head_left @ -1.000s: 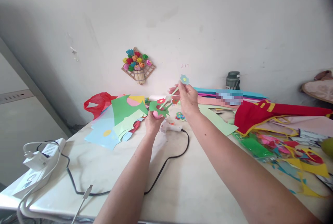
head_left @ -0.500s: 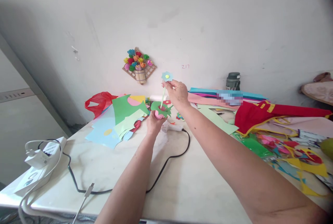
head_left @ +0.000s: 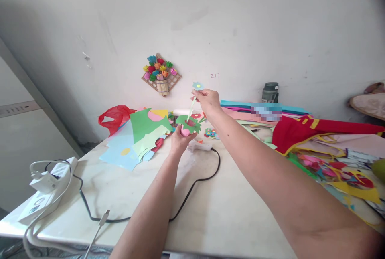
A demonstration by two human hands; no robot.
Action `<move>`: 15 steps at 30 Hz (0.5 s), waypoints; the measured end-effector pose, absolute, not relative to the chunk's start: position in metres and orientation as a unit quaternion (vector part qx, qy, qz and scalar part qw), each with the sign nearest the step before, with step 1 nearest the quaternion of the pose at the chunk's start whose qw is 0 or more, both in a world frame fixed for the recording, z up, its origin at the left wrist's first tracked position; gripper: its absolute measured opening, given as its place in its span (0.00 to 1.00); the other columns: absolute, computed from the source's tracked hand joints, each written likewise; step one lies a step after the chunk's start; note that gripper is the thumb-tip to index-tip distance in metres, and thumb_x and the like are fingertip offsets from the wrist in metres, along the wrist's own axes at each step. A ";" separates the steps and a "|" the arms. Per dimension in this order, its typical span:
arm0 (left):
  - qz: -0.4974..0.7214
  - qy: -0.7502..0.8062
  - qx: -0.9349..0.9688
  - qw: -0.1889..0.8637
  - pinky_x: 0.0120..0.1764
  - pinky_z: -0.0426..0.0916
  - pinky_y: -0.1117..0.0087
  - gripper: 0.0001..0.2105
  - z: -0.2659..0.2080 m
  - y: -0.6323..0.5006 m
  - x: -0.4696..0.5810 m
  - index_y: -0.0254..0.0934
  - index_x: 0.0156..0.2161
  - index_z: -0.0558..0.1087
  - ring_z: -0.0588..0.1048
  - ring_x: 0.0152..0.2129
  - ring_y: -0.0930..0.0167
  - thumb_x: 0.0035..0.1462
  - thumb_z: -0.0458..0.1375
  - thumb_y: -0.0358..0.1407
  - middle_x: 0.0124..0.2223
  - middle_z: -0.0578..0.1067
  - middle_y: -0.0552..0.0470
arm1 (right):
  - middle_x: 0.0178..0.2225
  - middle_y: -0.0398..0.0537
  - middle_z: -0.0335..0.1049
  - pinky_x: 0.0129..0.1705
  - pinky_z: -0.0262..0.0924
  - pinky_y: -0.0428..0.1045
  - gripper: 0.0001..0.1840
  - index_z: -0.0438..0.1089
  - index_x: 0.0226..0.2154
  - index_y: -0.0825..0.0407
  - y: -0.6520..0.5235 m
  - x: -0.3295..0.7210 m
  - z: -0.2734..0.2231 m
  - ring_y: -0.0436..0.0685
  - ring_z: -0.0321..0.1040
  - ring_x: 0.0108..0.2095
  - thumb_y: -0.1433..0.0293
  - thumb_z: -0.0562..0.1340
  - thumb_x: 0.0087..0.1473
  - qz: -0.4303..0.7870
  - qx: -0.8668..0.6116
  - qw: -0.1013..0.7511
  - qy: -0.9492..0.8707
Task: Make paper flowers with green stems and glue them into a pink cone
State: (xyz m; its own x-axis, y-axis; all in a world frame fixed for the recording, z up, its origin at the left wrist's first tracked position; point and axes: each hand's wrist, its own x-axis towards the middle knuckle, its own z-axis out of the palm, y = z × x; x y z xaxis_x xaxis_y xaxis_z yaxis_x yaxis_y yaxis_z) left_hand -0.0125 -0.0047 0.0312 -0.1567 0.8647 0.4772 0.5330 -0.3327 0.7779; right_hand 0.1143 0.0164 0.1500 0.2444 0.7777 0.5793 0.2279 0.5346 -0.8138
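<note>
My right hand (head_left: 209,99) pinches a paper flower (head_left: 197,86) just under its head, which is light blue with a yellow centre. A pale green stem (head_left: 191,107) runs down from it into a small pink paper pot (head_left: 185,132). Green paper leaves (head_left: 195,123) spread around the pot's rim. My left hand (head_left: 179,140) is closed around the pot and holds it above the table. Just beyond my left hand lies a white glue gun (head_left: 200,146) with a black cord. Several small paper flowers (head_left: 211,132) lie behind it.
Coloured paper sheets (head_left: 150,128) and a red plastic bag (head_left: 116,116) lie at the left. A power strip (head_left: 48,191) and cables occupy the front left. Red cloth (head_left: 297,130) and paper scraps (head_left: 339,170) cover the right, near a dark bottle (head_left: 270,92).
My right hand and the flower have shifted slightly right, and the flower head has tilted. The pot in my left hand has moved a little right and turned.
</note>
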 end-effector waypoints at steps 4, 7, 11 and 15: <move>0.557 0.498 0.628 0.218 0.27 0.61 0.74 0.19 0.033 -0.007 -0.010 0.37 0.32 0.67 0.69 0.25 0.71 0.35 0.62 0.45 0.25 0.67 0.56 | 0.22 0.42 0.69 0.43 0.50 0.54 0.17 0.72 0.24 0.52 0.009 0.120 0.156 0.54 0.66 0.31 0.56 0.58 0.45 0.127 -0.532 0.565 -0.618; 0.566 0.486 0.624 0.233 0.27 0.59 0.74 0.19 0.033 -0.006 -0.009 0.36 0.32 0.67 0.67 0.23 0.73 0.34 0.63 0.44 0.25 0.67 0.57 | 0.22 0.42 0.69 0.44 0.47 0.55 0.17 0.73 0.25 0.51 0.004 0.122 0.159 0.55 0.65 0.31 0.56 0.58 0.44 0.108 -0.569 0.502 -0.642; 0.572 0.477 0.621 0.244 0.26 0.58 0.74 0.19 0.032 -0.004 -0.009 0.35 0.31 0.67 0.63 0.21 0.75 0.34 0.64 0.44 0.24 0.66 0.58 | 0.20 0.42 0.67 0.43 0.46 0.54 0.17 0.73 0.25 0.50 -0.001 0.123 0.161 0.56 0.65 0.33 0.55 0.58 0.43 0.094 -0.592 0.444 -0.666; 0.581 0.467 0.613 0.262 0.24 0.56 0.74 0.17 0.032 -0.004 -0.010 0.35 0.29 0.67 0.62 0.20 0.76 0.34 0.64 0.43 0.23 0.65 0.58 | 0.21 0.45 0.67 0.46 0.43 0.57 0.18 0.73 0.23 0.49 -0.004 0.122 0.162 0.60 0.62 0.39 0.54 0.56 0.45 0.061 -0.605 0.408 -0.681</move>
